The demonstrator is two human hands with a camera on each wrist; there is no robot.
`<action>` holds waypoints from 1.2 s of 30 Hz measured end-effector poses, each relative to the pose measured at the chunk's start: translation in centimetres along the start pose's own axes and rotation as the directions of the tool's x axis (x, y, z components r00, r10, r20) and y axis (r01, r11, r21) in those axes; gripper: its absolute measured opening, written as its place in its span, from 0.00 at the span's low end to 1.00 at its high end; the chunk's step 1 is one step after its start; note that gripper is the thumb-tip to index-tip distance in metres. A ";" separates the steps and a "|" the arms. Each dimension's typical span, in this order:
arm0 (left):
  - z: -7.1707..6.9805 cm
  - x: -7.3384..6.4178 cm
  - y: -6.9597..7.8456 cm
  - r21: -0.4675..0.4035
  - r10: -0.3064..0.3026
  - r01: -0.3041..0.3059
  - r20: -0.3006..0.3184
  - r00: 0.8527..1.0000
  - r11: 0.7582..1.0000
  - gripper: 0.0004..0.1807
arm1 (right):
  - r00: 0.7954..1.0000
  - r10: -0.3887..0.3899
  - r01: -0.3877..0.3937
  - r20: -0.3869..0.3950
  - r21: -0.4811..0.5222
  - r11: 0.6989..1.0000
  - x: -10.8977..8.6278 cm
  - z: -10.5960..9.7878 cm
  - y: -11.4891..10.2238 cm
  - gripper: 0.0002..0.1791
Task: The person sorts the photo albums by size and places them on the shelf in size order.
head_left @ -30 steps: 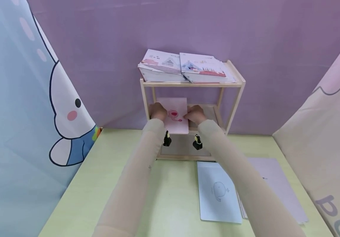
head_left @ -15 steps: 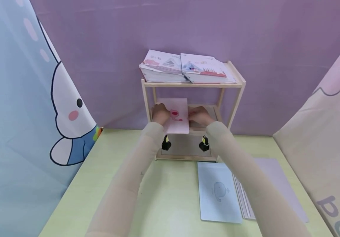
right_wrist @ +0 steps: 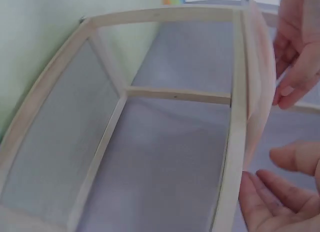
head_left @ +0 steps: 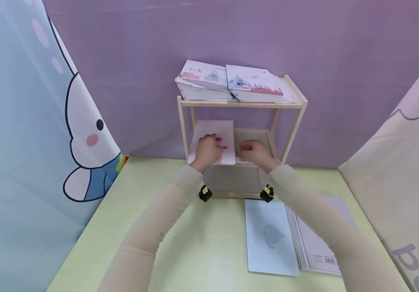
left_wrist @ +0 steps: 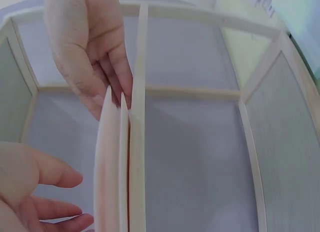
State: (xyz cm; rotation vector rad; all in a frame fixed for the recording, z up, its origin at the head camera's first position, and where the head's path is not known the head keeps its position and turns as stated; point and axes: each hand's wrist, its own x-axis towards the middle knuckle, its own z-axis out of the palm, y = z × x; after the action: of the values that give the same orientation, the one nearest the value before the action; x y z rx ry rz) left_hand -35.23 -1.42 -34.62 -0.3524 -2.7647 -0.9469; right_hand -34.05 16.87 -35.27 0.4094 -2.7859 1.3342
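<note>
Left grip: over the pink book, thumb and fingers parted, holding nothing; contact with the cover cannot be told.

Right grip: just beside the book's right edge, fingers loosely bent, a gap to the thumb, holding nothing. Flanking suits steadying from either side.

Pink book: below the left grip, left of the right grip; flat on the middle shelf of a wooden rack. A second pale edge shows beneath, so probably stacked to save width.

Picture books: above both grips, on the rack's top; piled side by side, likely for stability.

Blue notebook: below the right grip, nearer the person, flat on the bench; front up, perhaps for easy picking.

Lilac books: right of the notebook, below the right grip, partly hidden by the right sleeve; stacked, presumably for compactness.
</note>
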 end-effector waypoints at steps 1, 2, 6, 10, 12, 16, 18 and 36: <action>0.0 -0.2 0.1 -0.012 0.023 -0.023 0.000 1.000 1.000 0.18 | 1.000 -0.020 0.020 -0.001 -0.011 1.000 -0.3 -0.2 0.0 0.20; 0.0 -0.4 0.2 -0.029 0.044 -0.044 0.004 0.999 0.999 0.18 | 0.999 -0.037 0.037 -0.003 -0.018 0.999 -0.7 -0.3 0.0 0.19; -0.3 -1.2 0.4 -0.084 0.089 -0.088 0.011 0.996 0.993 0.21 | 0.996 -0.089 0.089 0.004 0.002 0.996 -1.9 -0.9 -0.2 0.19; -0.7 -2.4 0.4 -0.123 0.111 -0.106 0.033 0.993 0.987 0.24 | 0.994 -0.112 0.111 0.018 0.026 0.993 -3.4 -1.5 0.0 0.18; -0.9 -3.0 0.4 -0.130 0.116 -0.108 0.049 0.992 0.986 0.25 | 0.993 -0.118 0.117 0.019 0.031 0.993 -4.3 -1.7 0.2 0.17; -0.8 -4.3 0.4 -0.182 0.115 -0.099 0.079 0.990 0.978 0.25 | 0.992 -0.128 0.129 -0.007 0.038 0.991 -6.2 -1.7 1.1 0.16; -0.7 -4.8 0.4 -0.211 0.125 -0.105 0.085 0.989 0.972 0.25 | 0.991 -0.129 0.130 -0.030 0.027 0.991 -7.3 -1.7 1.7 0.16; 1.6 -9.4 -1.4 -0.455 0.225 -0.195 0.012 0.974 0.869 0.20 | 0.995 0.090 -0.084 -0.048 0.110 0.990 -15.3 -0.1 9.6 0.17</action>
State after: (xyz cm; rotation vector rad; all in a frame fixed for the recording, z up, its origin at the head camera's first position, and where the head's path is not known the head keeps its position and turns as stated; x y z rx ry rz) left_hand -26.82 -3.01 -39.09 -0.7508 -2.4603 -1.5367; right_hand -21.70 26.16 -44.60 0.2532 -2.7268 1.4949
